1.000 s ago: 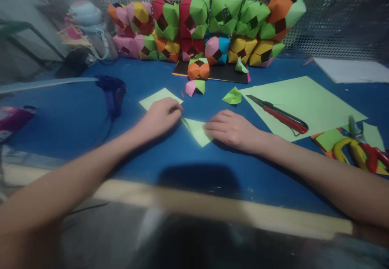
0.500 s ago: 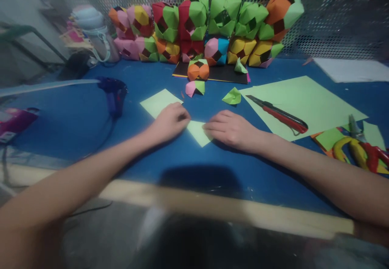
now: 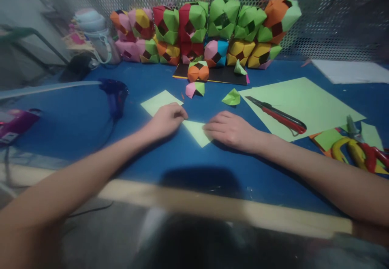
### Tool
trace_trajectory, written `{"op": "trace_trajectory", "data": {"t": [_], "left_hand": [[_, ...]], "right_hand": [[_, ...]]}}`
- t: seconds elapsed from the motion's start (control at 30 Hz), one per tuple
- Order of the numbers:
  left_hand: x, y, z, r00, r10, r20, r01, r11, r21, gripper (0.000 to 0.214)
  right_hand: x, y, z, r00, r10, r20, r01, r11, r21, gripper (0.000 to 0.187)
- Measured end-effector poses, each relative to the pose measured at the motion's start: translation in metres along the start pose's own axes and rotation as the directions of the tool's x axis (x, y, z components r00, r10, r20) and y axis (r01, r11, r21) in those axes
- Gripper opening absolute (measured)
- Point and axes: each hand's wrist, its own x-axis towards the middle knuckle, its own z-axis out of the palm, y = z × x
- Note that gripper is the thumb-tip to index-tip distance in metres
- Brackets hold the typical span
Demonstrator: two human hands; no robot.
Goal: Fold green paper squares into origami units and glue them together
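A pale green paper folded into a triangle [image 3: 199, 133] lies on the blue tabletop between my hands. My left hand [image 3: 168, 119] is closed, thumb and fingertips together at the triangle's left corner. Stretched flat over the right part of the paper are the fingers of my right hand [image 3: 231, 130], hiding that corner. Partly under my left hand is a flat pale green square [image 3: 161, 101]. A small folded green piece [image 3: 231, 97] sits just beyond my right hand.
Folded paper balls [image 3: 225, 18] stand stacked along the mesh at the back. A utility knife [image 3: 278, 115] rests on a large green sheet [image 3: 304, 95] at right, near yellow-and-red-handled pliers [image 3: 361, 151]. A blue glue gun [image 3: 114, 97] is at left. A wooden edge [image 3: 136, 190] borders the front.
My left hand has shifted slightly left along the folded paper, showing more of its left corner. My right hand stays in place on the paper.
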Motion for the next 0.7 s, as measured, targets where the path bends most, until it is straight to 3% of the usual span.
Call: {"op": "trace_trajectory", "data": {"t": [0.17,0.27,0.37,0.47,0.7], "left_hand": [[-0.011,0.017,0.002,0.96,0.237,-0.146,-0.208,0.96,0.187,0.017],[-0.019,0.029,0.006,0.942,0.331,-0.06,-0.305,0.915,0.264,0.012],[-0.023,0.032,0.01,0.951,0.299,0.082,-0.31,0.906,0.288,0.013],[-0.023,0.03,0.011,0.96,0.239,0.146,-0.273,0.915,0.296,0.018],[-0.023,0.029,0.01,0.958,0.221,0.184,-0.27,0.913,0.306,0.02]], "right_hand": [[-0.001,0.001,0.002,1.0,-0.007,0.008,0.007,1.0,-0.011,0.031],[-0.002,0.001,0.003,1.0,-0.006,0.01,0.006,1.0,-0.016,0.03],[-0.002,0.001,0.003,1.0,-0.002,0.006,0.002,1.0,-0.013,0.03],[-0.002,0.002,0.002,0.999,-0.012,0.032,0.012,1.0,-0.005,0.031],[-0.002,0.005,-0.014,0.955,0.067,0.289,-0.075,0.997,0.019,0.029]]}}
